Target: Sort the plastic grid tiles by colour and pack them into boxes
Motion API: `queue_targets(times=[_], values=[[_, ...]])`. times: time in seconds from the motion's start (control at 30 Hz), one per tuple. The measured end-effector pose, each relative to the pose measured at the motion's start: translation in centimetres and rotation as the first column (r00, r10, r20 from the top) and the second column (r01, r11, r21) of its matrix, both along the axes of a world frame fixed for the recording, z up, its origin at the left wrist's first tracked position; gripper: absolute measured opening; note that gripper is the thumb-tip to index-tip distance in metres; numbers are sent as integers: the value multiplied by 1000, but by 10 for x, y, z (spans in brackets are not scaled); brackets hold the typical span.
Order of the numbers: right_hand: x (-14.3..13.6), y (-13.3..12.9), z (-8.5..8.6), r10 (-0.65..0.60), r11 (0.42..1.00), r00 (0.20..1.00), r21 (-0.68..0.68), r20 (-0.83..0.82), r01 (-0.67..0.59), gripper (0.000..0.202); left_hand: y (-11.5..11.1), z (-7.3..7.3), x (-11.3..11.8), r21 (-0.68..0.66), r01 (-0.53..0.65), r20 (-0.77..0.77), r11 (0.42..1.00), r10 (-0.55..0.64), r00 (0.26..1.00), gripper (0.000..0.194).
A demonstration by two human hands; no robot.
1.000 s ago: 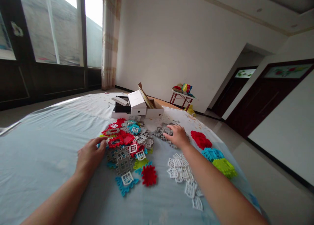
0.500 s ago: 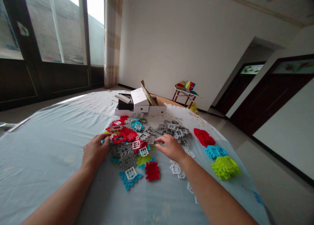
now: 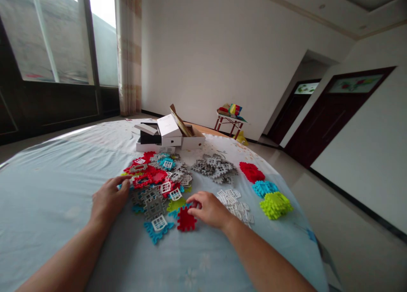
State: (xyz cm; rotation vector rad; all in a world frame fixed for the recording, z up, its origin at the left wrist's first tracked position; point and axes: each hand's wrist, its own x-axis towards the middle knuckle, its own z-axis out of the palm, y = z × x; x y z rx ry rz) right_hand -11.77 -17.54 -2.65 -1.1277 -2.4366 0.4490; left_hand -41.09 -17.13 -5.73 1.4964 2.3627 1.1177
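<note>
A mixed heap of notched plastic building tiles in red, grey, blue and green, with white window-shaped pieces among them, lies on the cloth. My left hand (image 3: 110, 198) rests at the heap's left edge, fingers loosely stretched and thumb apart. A bit of blue tile (image 3: 119, 186) shows between its thumb and finger; no grip on it is visible. My right hand (image 3: 208, 209) is over the near right side, thumb and fingers apart, at the upper right corner of a red square tile (image 3: 186, 220). Left of that tile lies a blue tile (image 3: 155, 234) with a white window piece (image 3: 159, 223) on top.
Sorted piles stand to the right: grey tiles (image 3: 216, 167), white window pieces (image 3: 237, 205), red tiles (image 3: 252, 172), blue tiles (image 3: 265, 188) and green tiles (image 3: 275, 205). White boxes (image 3: 168, 128) sit at the table's back. A small stool (image 3: 230, 119) stands by the wall.
My right hand has come down and nearer, from the heap's right edge to the red square tile. My left hand stays by the heap's left edge. The view has shifted to the right.
</note>
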Motion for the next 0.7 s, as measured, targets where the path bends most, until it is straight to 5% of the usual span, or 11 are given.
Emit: queue_targets(times=[0.17,0.37,0.57,0.7], values=[[6,-12,7,7,978,991,210,-134,21,10,3,-2,-3,-17,-4,-11,1000,4,1000,35],[23,-27,-5,227,958,973,173,35,-229,21,2,-1,-1,-17,4,4,1000,-4,1000,36],[22,-36,-4,-111,979,986,183,124,88,54,-2,7,0,-95,21,-16,995,-23,1000,44],[3,-37,-4,-266,958,930,173,253,228,69,5,-5,-11,-94,33,-65,995,-39,997,45]])
